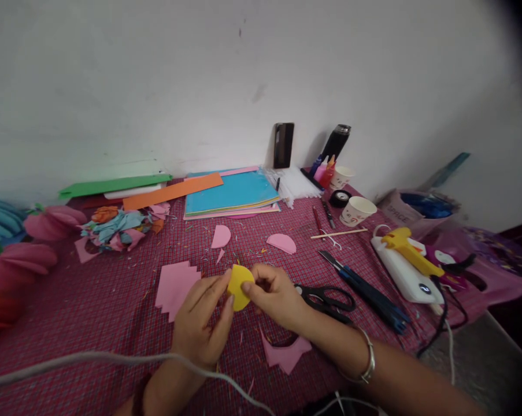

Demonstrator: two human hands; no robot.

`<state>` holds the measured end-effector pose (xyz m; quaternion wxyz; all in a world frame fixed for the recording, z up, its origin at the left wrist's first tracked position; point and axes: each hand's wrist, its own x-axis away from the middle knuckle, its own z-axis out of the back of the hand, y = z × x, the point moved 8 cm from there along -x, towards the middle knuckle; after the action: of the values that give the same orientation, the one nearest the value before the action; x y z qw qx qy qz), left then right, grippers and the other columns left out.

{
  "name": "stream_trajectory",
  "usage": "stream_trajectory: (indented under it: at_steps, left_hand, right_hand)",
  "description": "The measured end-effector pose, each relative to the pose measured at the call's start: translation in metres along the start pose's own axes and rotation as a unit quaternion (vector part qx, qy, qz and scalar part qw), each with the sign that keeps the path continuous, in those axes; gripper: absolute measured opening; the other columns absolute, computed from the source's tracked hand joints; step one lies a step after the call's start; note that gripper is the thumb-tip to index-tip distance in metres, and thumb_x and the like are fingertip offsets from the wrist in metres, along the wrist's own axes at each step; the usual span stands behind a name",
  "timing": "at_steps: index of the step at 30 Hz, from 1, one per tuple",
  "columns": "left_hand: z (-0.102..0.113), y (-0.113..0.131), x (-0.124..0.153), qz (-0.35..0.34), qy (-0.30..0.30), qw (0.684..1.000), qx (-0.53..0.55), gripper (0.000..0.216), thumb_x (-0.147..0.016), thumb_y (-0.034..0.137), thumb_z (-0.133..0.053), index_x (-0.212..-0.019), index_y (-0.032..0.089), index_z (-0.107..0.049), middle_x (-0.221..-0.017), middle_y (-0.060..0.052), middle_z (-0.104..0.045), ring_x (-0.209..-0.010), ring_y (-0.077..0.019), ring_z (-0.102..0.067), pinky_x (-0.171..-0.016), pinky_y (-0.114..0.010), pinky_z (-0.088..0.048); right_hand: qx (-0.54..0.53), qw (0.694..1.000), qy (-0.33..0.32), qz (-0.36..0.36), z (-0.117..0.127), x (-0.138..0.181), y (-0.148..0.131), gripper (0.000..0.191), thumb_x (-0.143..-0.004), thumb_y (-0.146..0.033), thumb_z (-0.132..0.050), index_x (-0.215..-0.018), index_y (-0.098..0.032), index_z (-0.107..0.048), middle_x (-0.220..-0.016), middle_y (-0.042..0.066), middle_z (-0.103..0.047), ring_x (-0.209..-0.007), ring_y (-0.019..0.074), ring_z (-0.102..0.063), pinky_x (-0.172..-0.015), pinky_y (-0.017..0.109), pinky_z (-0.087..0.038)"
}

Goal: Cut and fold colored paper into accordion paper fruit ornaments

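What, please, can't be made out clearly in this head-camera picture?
In the head view:
Yellow paper: partly covered by the left hand and right hand.
Scissors: blades mostly hidden by the right hand.
Blue paper ornament: cut off by the left edge.
Near paper cup: print too small to make out.

Yellow paper: plain, bright, rounded outline, partly covered by fingers.
Face: turned toward the viewer, upright with slight tilt.
Hold: pinched between left hand and right hand.

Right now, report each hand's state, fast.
Left hand: closed, pinching the left edge of the yellow paper piece.
Right hand: closed, gripping its right side, thumb on the face.
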<state>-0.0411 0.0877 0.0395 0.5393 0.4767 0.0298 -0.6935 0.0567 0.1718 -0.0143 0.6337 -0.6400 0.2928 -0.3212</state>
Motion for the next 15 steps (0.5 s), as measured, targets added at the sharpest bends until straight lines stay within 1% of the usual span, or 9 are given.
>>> stream_trajectory:
  at_steps: [3, 4, 6, 7, 9, 11, 12, 13, 15]
  left_hand:
    - [0.001, -0.005, 0.001, 0.040, 0.008, 0.999, 0.031, 0.037, -0.083, 0.008, -0.055, -0.118, 0.017, -0.061, -0.097, -0.007, -0.066, -0.087, -0.0159, -0.063, -0.077, -0.028, -0.054]
    - [0.001, -0.010, 0.002, 0.069, 0.011, 0.996, 0.053, 0.036, -0.082, 0.010, -0.056, -0.117, 0.019, -0.062, -0.096, -0.007, -0.067, -0.085, -0.0159, -0.063, -0.076, -0.029, -0.054]
    - [-0.001, -0.026, 0.005, 0.172, 0.014, 0.976, 0.130, 0.034, -0.082, 0.016, -0.059, -0.116, 0.021, -0.062, -0.090, -0.004, -0.067, -0.079, -0.0151, -0.063, -0.070, -0.027, -0.054]
    - [-0.006, -0.036, 0.009, 0.238, -0.002, 0.954, 0.184, 0.033, -0.081, 0.020, -0.061, -0.114, 0.021, -0.063, -0.086, -0.003, -0.066, -0.075, -0.0143, -0.063, -0.066, -0.026, -0.053]
    - [-0.024, -0.049, 0.018, 0.355, -0.062, 0.885, 0.295, 0.021, -0.079, 0.027, -0.066, -0.098, 0.018, -0.066, -0.076, -0.001, -0.065, -0.067, -0.0124, -0.061, -0.060, -0.023, -0.051]
    - [-0.040, -0.053, 0.026, 0.430, -0.116, 0.814, 0.372, 0.017, -0.075, 0.031, -0.070, -0.081, 0.016, -0.065, -0.069, 0.000, -0.063, -0.059, -0.0097, -0.057, -0.053, -0.020, -0.047]
    - [-0.044, -0.055, 0.029, 0.458, -0.117, 0.788, 0.394, 0.019, -0.074, 0.032, -0.071, -0.079, 0.015, -0.063, -0.068, 0.001, -0.063, -0.055, -0.0082, -0.054, -0.049, -0.018, -0.044]
    - [-0.045, -0.058, 0.031, 0.484, -0.096, 0.770, 0.405, 0.020, -0.073, 0.032, -0.071, -0.080, 0.015, -0.063, -0.068, 0.001, -0.063, -0.052, -0.0070, -0.051, -0.045, -0.017, -0.040]
    - [-0.043, -0.065, 0.034, 0.522, -0.032, 0.742, 0.419, 0.026, -0.071, 0.033, -0.072, -0.089, 0.016, -0.062, -0.072, 0.001, -0.063, -0.049, -0.0062, -0.049, -0.040, -0.016, -0.035]
  right_hand:
    - [0.009, 1.000, -0.003, 0.011, 0.000, 0.001, -0.002, 0.029, -0.079, -0.039, -0.058, -0.063, -0.020, -0.042, -0.055, -0.006, -0.044, -0.047, 0.0070, -0.037, -0.045, 0.020, -0.029]
    - [0.017, 1.000, -0.003, 0.018, 0.000, 0.002, -0.004, 0.029, -0.080, -0.038, -0.058, -0.063, -0.020, -0.042, -0.055, -0.006, -0.044, -0.048, 0.0072, -0.037, -0.045, 0.020, -0.029]
    - [0.041, 0.999, -0.008, 0.035, 0.000, 0.003, -0.006, 0.027, -0.081, -0.036, -0.057, -0.063, -0.019, -0.045, -0.056, -0.005, -0.044, -0.050, 0.0075, -0.038, -0.047, 0.020, -0.030]
    - [0.053, 0.998, -0.017, 0.042, 0.000, 0.003, -0.006, 0.026, -0.082, -0.035, -0.057, -0.064, -0.019, -0.047, -0.055, -0.005, -0.044, -0.051, 0.0077, -0.038, -0.047, 0.020, -0.030]
    - [0.065, 0.996, -0.046, 0.044, -0.004, 0.001, -0.005, 0.024, -0.083, -0.035, -0.057, -0.067, -0.018, -0.050, -0.055, -0.006, -0.045, -0.050, 0.0079, -0.039, -0.047, 0.020, -0.031]
    - [0.054, 0.996, -0.053, 0.040, -0.004, 0.000, -0.007, 0.022, -0.085, -0.036, -0.055, -0.071, -0.019, -0.053, -0.056, -0.005, -0.047, -0.050, 0.0087, -0.043, -0.047, 0.021, -0.033]
    - [0.046, 0.997, -0.038, 0.043, -0.001, 0.000, -0.011, 0.022, -0.086, -0.037, -0.053, -0.074, -0.019, -0.055, -0.058, -0.004, -0.049, -0.052, 0.0094, -0.045, -0.048, 0.021, -0.035]
    - [0.040, 0.998, -0.015, 0.053, 0.004, 0.002, -0.019, 0.022, -0.086, -0.039, -0.053, -0.077, -0.019, -0.058, -0.061, -0.003, -0.052, -0.054, 0.0102, -0.047, -0.049, 0.022, -0.037]
    - [0.039, 0.996, 0.008, 0.081, 0.011, 0.013, -0.039, 0.023, -0.087, -0.042, -0.052, -0.085, -0.021, -0.063, -0.069, 0.000, -0.058, -0.060, 0.0116, -0.050, -0.053, 0.023, -0.041]
